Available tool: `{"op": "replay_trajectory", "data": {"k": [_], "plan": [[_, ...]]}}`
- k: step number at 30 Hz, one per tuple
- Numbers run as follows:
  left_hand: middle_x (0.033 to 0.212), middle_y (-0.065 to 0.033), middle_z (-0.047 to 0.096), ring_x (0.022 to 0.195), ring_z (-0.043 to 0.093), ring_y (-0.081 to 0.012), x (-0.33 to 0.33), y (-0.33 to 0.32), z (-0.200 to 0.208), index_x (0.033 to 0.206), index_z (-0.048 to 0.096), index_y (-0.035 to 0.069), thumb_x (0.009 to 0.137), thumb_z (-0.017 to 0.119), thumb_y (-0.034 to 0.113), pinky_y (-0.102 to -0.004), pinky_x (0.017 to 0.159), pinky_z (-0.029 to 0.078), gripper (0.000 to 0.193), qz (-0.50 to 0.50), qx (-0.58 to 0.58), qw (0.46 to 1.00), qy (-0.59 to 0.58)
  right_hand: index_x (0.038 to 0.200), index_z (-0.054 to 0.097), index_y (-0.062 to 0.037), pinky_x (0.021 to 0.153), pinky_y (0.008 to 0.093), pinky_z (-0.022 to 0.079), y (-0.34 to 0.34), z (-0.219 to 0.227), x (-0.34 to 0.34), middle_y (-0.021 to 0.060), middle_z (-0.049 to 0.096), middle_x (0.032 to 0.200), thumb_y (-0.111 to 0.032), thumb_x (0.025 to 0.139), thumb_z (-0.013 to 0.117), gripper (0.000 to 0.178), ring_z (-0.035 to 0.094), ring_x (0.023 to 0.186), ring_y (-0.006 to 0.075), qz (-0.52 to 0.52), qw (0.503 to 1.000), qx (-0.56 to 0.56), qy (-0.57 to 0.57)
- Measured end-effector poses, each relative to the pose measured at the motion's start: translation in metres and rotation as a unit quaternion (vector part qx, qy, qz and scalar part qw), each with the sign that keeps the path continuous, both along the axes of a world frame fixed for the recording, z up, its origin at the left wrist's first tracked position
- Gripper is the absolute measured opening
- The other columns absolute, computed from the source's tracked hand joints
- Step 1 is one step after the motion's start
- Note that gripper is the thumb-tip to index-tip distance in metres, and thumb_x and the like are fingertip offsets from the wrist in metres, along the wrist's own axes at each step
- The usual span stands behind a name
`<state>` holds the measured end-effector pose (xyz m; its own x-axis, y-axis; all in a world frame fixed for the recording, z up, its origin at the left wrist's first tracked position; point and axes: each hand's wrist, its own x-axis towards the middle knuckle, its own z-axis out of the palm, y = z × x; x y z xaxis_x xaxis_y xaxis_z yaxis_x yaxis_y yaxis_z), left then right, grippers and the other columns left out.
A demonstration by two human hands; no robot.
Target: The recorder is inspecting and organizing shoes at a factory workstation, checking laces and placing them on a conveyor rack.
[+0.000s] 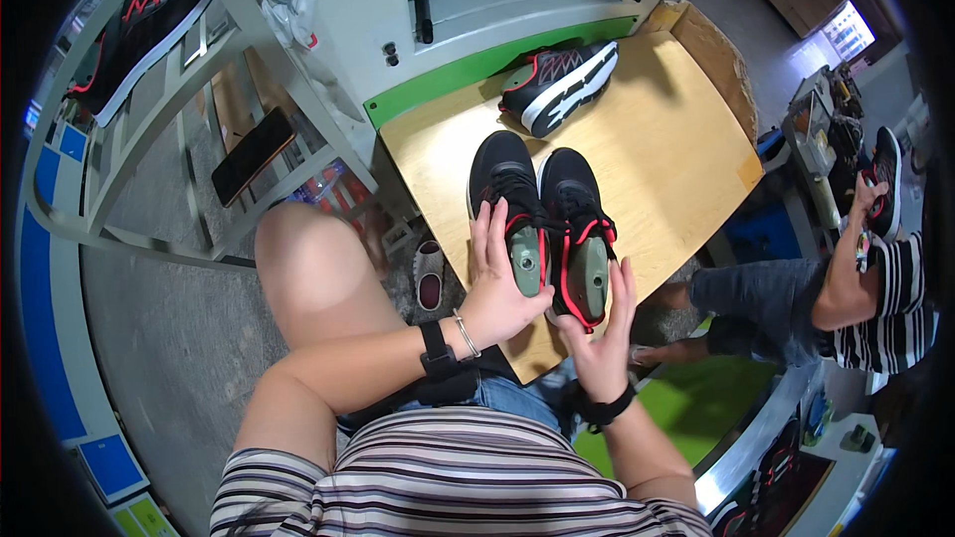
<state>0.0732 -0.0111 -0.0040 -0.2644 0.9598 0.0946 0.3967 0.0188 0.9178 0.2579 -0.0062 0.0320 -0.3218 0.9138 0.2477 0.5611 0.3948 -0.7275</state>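
Two black sneakers with red-lined collars stand side by side on the wooden board, toes pointing away from me. Each has a green shoe last inside its opening. My left hand [492, 293] wraps around the heel end of the left sneaker [500, 164], fingers along its outer side and thumb at the heel. At the right sneaker [572, 179], my right hand [600, 348] grips the heel from the right, thumb behind it and fingers up the side. A third sneaker [562, 85] lies on its side behind the pair, white sole showing.
The wooden board [657, 139] ends at a green-edged machine [368, 30]. On the left, a metal rack [109, 224] carries another sneaker [139, 30] and a dark phone [254, 154]. To the right a co-worker [865, 298] holds a shoe beside a cluttered bench.
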Motion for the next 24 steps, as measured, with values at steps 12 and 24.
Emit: {"op": "replay_trajectory", "data": {"k": [12, 24], "plan": [[0.125, -0.0133, 0.067, 0.113, 0.067, -0.0236, -0.122, 0.052, 0.143, 0.136, 0.053, 0.0, 0.09, 0.055, 0.009, -0.0366, 0.104, 0.051, 0.047, -0.033, 0.026, 0.798, -0.601, 0.148, 0.047, 0.0032, 0.104, 0.0358, 0.052, 0.135, 0.068, 0.01, 0.0194, 0.059, 0.138, -0.001, 0.098, 0.057, 0.051, 0.063, 0.12, 0.0254, -0.122, 0.85, -0.122, 0.497], [0.157, -0.038, 0.018, 0.149, 0.02, -0.0484, -0.186, 0.332, 0.182, 0.154, 0.004, -0.013, 0.083, 0.074, 0.036, -0.0427, 0.123, 0.024, 0.111, 0.269, 0.23, 0.929, 0.104, 0.164, 0.014, -0.0254, 0.117, 0.0455, 0.035, 0.54, 0.127, -0.163, 0.0326, 0.02, 0.163, -0.026, 0.091, 0.073, 0.094, 0.035, 0.145, 0.0504, 0.001, 0.975, 0.217, 0.043]]}}
